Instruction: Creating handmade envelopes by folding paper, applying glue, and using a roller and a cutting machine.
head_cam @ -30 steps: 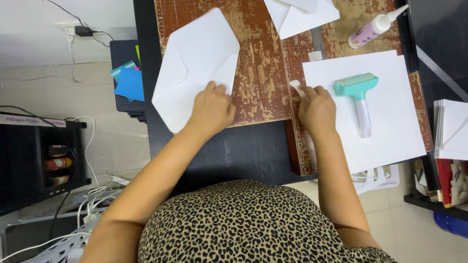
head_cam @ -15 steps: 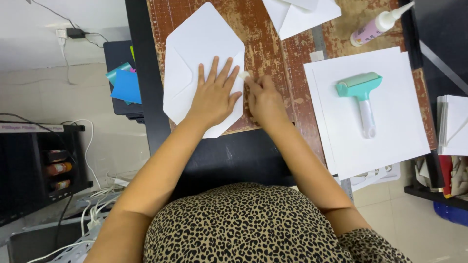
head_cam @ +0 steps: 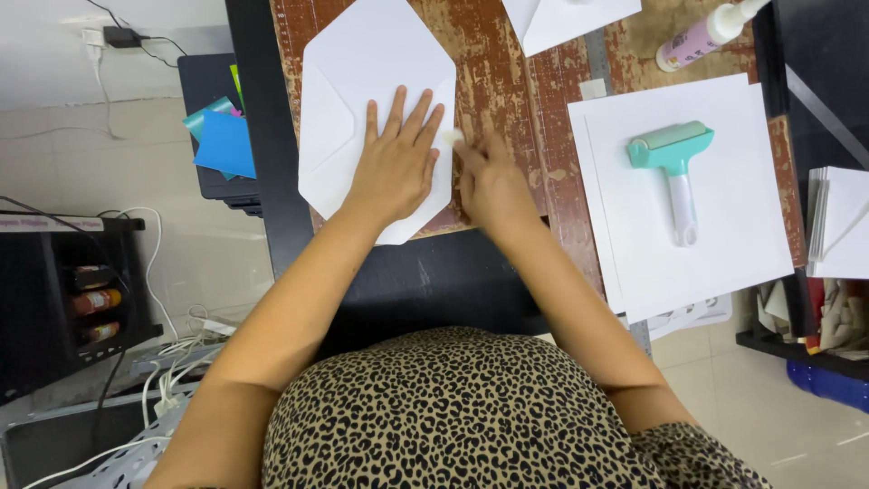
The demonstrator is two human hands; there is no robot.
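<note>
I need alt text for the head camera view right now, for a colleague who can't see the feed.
Seen from above, a person's left hand presses flat on a white folded paper envelope on a worn wooden table, while the right hand holds a small white tool at the paper's right edge. To the right, a teal roller lies on white sheets.

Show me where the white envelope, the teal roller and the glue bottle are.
white envelope [head_cam: 362, 81], head view, upper flap.
teal roller [head_cam: 671, 147], head view, roller head.
glue bottle [head_cam: 692, 43], head view, pink body.

A large white folded paper sheet [head_cam: 362, 100], envelope-shaped with angled flaps, lies flat in the upper middle of the frame, a small white piece [head_cam: 450, 137] at its right edge.
</note>
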